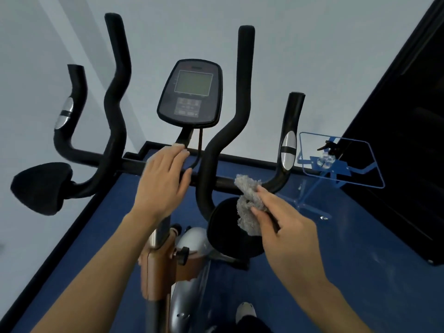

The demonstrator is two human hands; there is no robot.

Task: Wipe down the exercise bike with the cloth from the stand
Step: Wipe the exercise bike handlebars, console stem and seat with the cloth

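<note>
Seen from above, a person faces an exercise bike (168, 260). The right hand (286, 227) pinches a bunched grey cloth (248, 200), just below the handlebar crossbar (223, 182), which runs left to right. The left hand (163, 181) rests open-fingered on that bar near the console stem. The blue stand (336, 169) (holding a spray bottle) sits farther right.

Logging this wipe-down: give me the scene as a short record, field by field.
left hand: resting on the handlebar crossbar, no cloth
right hand: pinching the grey cloth near the crossbar
console: screen blank, above the left hand
stand: blue, to the right, holds a spray bottle
floor: blue
</note>
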